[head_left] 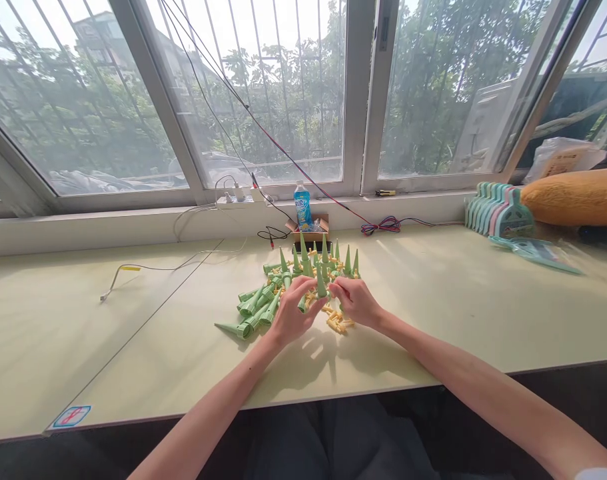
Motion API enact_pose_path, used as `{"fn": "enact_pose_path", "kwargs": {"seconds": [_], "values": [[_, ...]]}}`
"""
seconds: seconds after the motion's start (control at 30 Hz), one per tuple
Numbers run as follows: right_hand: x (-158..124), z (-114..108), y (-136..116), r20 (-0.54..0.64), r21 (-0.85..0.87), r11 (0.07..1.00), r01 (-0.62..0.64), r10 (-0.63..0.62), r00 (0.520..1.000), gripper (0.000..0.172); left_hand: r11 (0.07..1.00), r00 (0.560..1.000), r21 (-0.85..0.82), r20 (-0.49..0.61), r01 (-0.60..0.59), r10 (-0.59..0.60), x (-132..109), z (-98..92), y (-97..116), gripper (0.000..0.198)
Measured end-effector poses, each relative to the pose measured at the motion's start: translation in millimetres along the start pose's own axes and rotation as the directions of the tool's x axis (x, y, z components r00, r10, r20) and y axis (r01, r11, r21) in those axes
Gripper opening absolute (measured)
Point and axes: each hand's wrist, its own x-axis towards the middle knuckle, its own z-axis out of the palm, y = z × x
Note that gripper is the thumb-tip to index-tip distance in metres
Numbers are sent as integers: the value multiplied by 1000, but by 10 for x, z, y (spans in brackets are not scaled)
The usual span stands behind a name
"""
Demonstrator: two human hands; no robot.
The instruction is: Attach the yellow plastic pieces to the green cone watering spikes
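Note:
My left hand [297, 312] grips a green plastic watering spike [320, 281] with its point up, between thumb and fingers. Close beside it on the right, the fingers of my right hand [356, 300] are pinched together; what they hold, if anything, is too small or hidden to make out. To the left of my left hand lies a pile of green spikes [253, 308], their wide ends open. Behind my hands several more green spikes [304, 250] stand upright. Small yellow plastic pieces [337, 321] lie under and between my hands, with more scattered among the standing spikes.
Behind the spikes is a small cardboard box [319, 228] beside a blue-labelled bottle [302, 205]. A coiled red-and-black cable [380, 225] lies near the sill. At right stand pale green paddle-shaped items [503, 210] and an orange roll [573, 198]. A thin cable [156, 268] crosses the table's left side.

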Motion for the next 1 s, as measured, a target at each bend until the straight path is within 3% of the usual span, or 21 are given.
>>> {"fn": "enact_pose_path", "kwargs": {"seconds": [0.27,0.5,0.7,0.83,1.0], "values": [[10,9,-21,-26,52,998,-43,44,999,46,999,1000,30,-16,-23,23,-1,43,-28,12],[7,-3,-6,-131,70,997,-45,54,990,41,996,991,77,-130,52,-42,20,23,-29,15],[6,-8,-16,-120,64,997,43,-35,992,35,995,996,65,-43,78,-76,25,10,1,46],[-7,-20,-40,-73,52,994,98,-95,993,35,992,995,89,18,93,-95,28,6,12,49],[-11,-33,-42,-68,37,996,77,-74,995,38,994,995,54,27,93,-94,30,-5,21,45]]}}
